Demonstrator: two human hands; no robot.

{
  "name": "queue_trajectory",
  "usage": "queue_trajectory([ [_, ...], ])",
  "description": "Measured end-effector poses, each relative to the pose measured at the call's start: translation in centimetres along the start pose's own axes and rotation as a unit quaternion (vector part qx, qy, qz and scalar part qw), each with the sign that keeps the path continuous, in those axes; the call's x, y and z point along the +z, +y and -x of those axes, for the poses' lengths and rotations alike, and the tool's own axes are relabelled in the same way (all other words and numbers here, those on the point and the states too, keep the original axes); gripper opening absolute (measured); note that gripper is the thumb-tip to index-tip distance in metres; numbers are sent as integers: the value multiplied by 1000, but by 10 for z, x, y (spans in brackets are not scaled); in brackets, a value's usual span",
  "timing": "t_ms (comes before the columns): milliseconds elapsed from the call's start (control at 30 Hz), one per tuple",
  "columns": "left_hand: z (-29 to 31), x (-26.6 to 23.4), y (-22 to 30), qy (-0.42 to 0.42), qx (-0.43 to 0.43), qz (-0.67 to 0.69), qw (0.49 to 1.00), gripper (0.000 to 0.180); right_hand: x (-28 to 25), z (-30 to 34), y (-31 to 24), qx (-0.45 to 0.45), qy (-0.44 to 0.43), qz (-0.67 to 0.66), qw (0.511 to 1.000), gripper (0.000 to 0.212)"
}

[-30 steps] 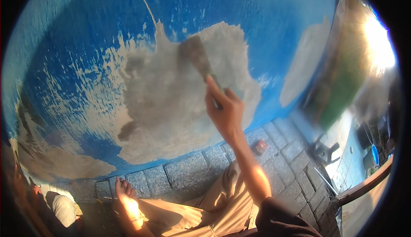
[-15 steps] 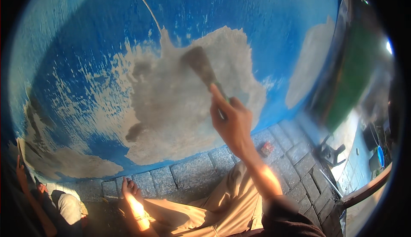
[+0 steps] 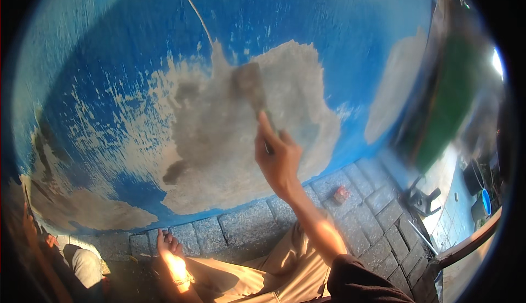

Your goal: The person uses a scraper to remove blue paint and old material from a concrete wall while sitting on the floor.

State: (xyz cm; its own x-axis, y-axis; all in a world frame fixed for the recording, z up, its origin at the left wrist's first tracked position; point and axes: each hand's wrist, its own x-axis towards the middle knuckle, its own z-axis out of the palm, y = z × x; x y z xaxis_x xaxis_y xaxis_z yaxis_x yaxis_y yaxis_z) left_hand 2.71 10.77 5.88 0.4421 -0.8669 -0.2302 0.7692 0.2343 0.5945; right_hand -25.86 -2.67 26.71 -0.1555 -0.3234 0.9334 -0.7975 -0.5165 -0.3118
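Note:
In my right hand is a putty knife, its wide blade against the bare grey patch on the blue wall. The hand is closed around the handle, which mostly hides behind the fingers. Near the patch's upper edge the blade looks slightly blurred. My left hand rests low by my bent leg, near the foot of the wall, its fingers loosely curled and apart with nothing in them. White streaks of flaked paint lie left of the patch.
Grey paving blocks run along the wall's foot. A small red item lies on them at right. Beyond are a dark stool-like object and a blue-rimmed bucket. Another person's knee shows at the lower left.
My right hand has shifted a little left with the putty knife, and the blade now stands more upright against the patch. My left hand stays by my leg.

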Motion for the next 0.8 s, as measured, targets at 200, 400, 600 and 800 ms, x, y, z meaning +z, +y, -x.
queue_trajectory([
  [200, -1, 0, 1, 7, -1, -9, 1000, 22, -12, -3, 0, -22, 27, -8, 999, 45],
  [400, 2, -1, 5, 22, 2, -11, 1000, 24, -38, -10, -25, -4, -56, 15, 998, 44],
  [600, 7, 0, 11, 6, -19, -14, 1000, 23, -47, -24, -53, 35, -89, 32, 995, 38],
  [800, 10, 7, 9, 4, -24, -7, 1000, 23, -35, -16, -54, 67, -57, -11, 996, 36],
])
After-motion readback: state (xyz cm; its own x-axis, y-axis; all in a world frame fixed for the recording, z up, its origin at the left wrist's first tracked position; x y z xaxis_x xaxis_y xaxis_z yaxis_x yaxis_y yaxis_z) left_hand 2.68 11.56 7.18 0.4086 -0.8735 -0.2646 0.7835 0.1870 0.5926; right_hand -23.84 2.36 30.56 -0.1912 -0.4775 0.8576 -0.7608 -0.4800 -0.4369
